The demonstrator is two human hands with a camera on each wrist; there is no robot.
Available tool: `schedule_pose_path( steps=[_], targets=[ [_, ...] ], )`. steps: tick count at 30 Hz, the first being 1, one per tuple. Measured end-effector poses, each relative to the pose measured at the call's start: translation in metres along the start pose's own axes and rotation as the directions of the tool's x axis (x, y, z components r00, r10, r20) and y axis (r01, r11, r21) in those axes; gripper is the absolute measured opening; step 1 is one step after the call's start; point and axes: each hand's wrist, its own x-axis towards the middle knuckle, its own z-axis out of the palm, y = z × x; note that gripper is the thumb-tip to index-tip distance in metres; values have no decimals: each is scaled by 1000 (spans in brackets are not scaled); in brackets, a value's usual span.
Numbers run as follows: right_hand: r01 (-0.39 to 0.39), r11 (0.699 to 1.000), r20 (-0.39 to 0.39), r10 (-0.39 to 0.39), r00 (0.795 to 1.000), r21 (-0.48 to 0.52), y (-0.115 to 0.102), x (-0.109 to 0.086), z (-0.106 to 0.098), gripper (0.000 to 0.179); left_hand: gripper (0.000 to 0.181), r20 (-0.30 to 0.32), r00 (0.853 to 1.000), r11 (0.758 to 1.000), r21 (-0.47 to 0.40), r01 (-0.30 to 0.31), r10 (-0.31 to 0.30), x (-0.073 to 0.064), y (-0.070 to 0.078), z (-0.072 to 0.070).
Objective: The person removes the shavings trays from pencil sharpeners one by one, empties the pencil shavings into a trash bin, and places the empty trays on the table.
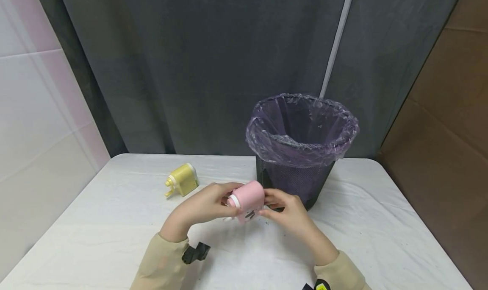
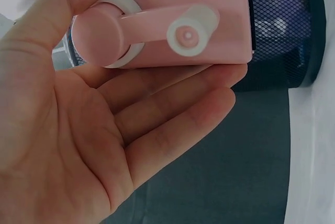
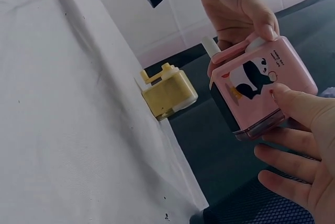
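So the left hand pinches the crank end of a pink panda sharpener, and the right hand has thumb and fingers closed on its other end. Yellow sharpener's left of the grip, farther out; lined mesh bin's just beyond, to the right.

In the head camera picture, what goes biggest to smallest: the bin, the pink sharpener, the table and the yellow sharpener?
1. table
2. bin
3. pink sharpener and yellow sharpener: too alike to rank; the pink one is partly covered and seems nearer the camera.
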Motion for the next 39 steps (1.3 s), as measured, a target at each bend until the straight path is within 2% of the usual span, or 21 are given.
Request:
schedule_pose_path(
  steps=[9, 24, 32, 39],
  targets=[
    [26, 999, 0, -26, 1000, -21, -3, 1, -3, 42, 52, 21, 999, 998, -41, -38, 39, -2, 6, 0],
    [41, 998, 59, -44, 997, 45, -5, 0, -9, 46, 48, 36, 995, 995, -34, -94, 95, -5, 10, -2],
    [8, 993, 131, -23, 991, 117, -6, 0, -13, 53, 49, 65, 992, 993, -54, -106, 109, -7, 15, -3],
    [-38, 980, 220, -6, 975, 197, -7, -2, -21, 64, 49, 90, 986, 985, -109, -133, 143, -8, 20, -3]
  ],
)
